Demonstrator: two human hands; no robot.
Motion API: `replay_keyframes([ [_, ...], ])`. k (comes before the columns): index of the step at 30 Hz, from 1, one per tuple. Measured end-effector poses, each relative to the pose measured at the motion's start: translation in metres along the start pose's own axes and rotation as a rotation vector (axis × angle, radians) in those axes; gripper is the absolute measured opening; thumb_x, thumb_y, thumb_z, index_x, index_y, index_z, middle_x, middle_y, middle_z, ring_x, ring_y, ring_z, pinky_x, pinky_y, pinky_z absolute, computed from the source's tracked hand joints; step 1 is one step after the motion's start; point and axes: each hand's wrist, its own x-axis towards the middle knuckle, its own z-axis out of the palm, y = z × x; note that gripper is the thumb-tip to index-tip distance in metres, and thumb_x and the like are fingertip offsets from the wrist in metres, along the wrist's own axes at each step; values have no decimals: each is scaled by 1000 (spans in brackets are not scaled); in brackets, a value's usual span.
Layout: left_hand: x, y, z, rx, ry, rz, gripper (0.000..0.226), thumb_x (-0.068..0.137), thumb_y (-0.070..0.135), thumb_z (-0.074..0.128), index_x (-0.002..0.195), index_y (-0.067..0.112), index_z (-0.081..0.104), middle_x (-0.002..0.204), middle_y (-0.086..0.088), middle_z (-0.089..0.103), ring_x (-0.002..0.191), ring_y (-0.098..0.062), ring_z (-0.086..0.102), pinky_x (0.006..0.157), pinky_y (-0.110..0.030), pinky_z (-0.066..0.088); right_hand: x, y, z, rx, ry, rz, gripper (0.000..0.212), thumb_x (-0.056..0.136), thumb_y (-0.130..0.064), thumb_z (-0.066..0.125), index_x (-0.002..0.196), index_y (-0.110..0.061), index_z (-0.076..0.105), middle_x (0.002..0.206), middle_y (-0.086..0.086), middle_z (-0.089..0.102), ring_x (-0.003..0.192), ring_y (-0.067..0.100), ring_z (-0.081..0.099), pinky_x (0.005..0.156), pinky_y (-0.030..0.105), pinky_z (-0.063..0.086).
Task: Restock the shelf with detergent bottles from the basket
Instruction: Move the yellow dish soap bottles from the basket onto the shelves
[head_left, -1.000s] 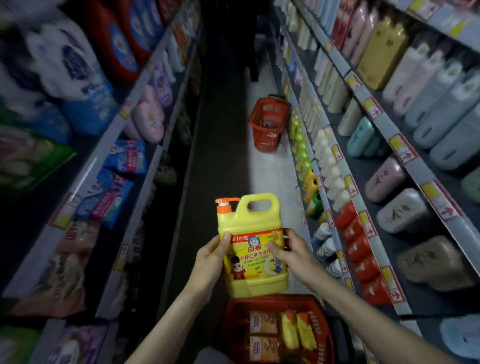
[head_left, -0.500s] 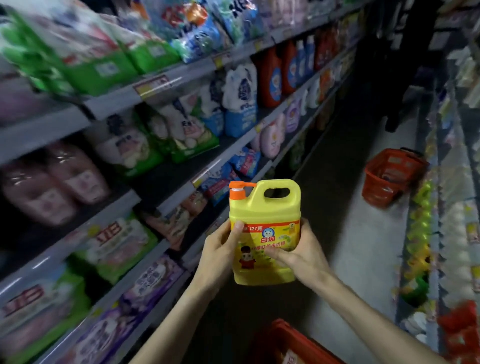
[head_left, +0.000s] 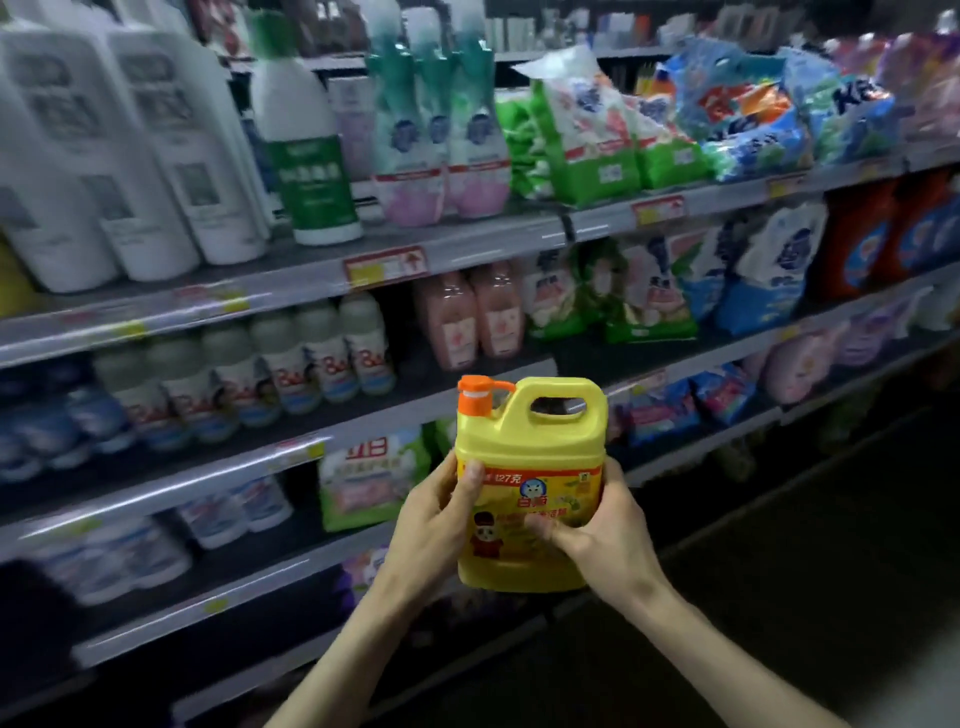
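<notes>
Tiered shelf (head_left: 483, 244) with white bottles (head_left: 156, 156), green bags (head_left: 597, 156), pink bottles (head_left: 467, 317), blue bags (head_left: 753, 283)

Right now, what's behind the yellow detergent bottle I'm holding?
Behind the yellow detergent bottle runs the shelving: a green-and-white bag shows at its left, blue packets at its right. Whatever stands directly behind it is covered by the bottle.

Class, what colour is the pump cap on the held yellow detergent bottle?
Orange: the pump cap tops the yellow bottle, clearest in the head view.
</notes>
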Motion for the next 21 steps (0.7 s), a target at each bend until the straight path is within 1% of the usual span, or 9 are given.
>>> replay_keyframes([
  [2, -19, -3, -47, 18, 38, 13, 38, 105, 43, 52, 137, 27, 65, 126, 7, 76, 120, -13, 71, 106, -48, 56, -4, -19, 43, 11, -38, -29, 94, 64, -53, 94, 143, -33, 47, 122, -19, 69, 112, -6, 66, 95, 25, 60],
  [5, -47, -4, -112, 39, 100, 29, 37, 105, 43, 57, 138, 28, 62, 129, 4, 75, 122, -17, 70, 105, -50, 56, -9, -46, 104, 35, -106, -66, 90, 64, -47, 99, 139, -33, 51, 117, -17, 74, 108, -1, 71, 93, 30, 62],
  [9, -85, 2, -190, 71, 231, 54, 37, 103, 40, 58, 135, 24, 63, 125, 3, 76, 117, -17, 72, 101, -49, 58, -17, -86, 179, 105, -209, -116, 94, 58, -51, 97, 138, -25, 53, 113, -13, 77, 104, 4, 75, 90, 36, 64],
  [13, -124, 9, -251, 72, 374, 56, 37, 101, 38, 59, 131, 19, 65, 121, 0, 77, 114, -18, 74, 99, -47, 60, -28, -121, 244, 175, -315, -174, 95, 58, -53, 96, 138, -31, 50, 119, -15, 75, 110, 7, 74, 94, 41, 63],
  [15, -142, 13, -276, 70, 445, 64, 35, 101, 36, 59, 130, 18, 66, 120, 0, 78, 113, -18, 74, 96, -44, 61, -32, -138, 273, 208, -378, -195, 91, 62, -48, 97, 139, -33, 50, 122, -15, 74, 112, 8, 73, 95, 44, 62],
  [19, -173, 28, -317, 80, 588, 100, 31, 101, 33, 59, 128, 20, 67, 116, 4, 79, 109, -14, 75, 87, -30, 62, -36, -174, 321, 256, -516, -255, 85, 70, -42, 96, 141, -35, 50, 124, -15, 74, 112, 8, 73, 96, 46, 62],
  [21, -184, 37, -334, 95, 652, 115, 32, 103, 30, 59, 131, 17, 65, 119, 2, 78, 111, -15, 75, 88, -29, 62, -35, -192, 342, 278, -577, -294, 83, 71, -43, 95, 141, -36, 50, 124, -15, 74, 112, 7, 73, 95, 46, 62],
])
